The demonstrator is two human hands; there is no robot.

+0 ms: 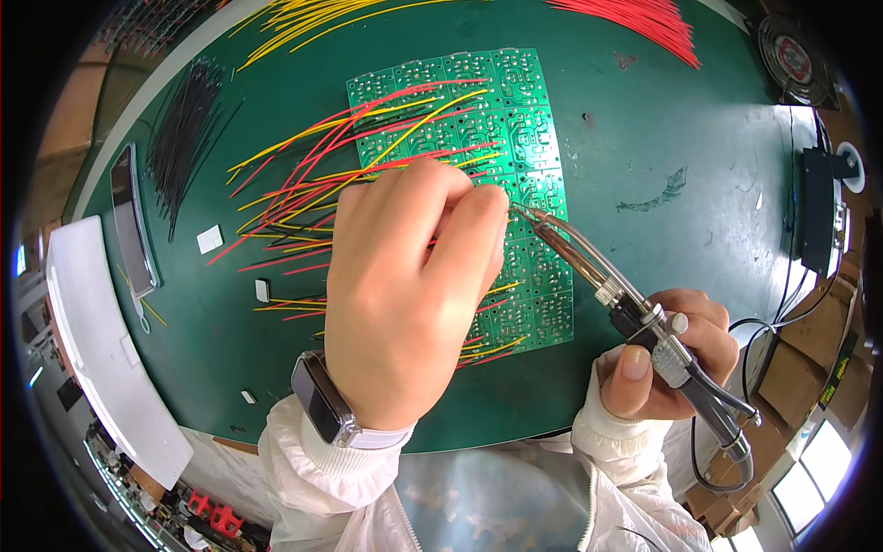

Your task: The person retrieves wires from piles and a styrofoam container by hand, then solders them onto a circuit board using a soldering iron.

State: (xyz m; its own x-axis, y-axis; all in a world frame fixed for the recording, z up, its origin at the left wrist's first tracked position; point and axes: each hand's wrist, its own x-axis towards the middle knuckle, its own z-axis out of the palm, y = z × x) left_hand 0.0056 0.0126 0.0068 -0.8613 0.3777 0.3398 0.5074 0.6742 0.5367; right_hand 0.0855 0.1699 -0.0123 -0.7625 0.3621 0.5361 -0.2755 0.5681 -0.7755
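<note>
Two hands meet at the iron's tip

Your right hand (676,363) grips the soldering iron (600,283) by its handle, thumb and fingers wrapped low, probably to keep skin off the hot end while slanting the tip inward. Your left hand (395,294) is closed, fingertips drawn together just beside that tip; you seem to be steadying something small, but your knuckles hide it, so I cannot tell what. Under it, the green circuit board panel (538,138) lies flat on the bench (653,248), joints upward, likely for access from above. Loose wires (285,198) trail leftward off it, perhaps clear of the iron. Black (187,129), yellow (308,20) and red bundles (635,23) lie sorted by colour, presumably for easy picking.
</note>
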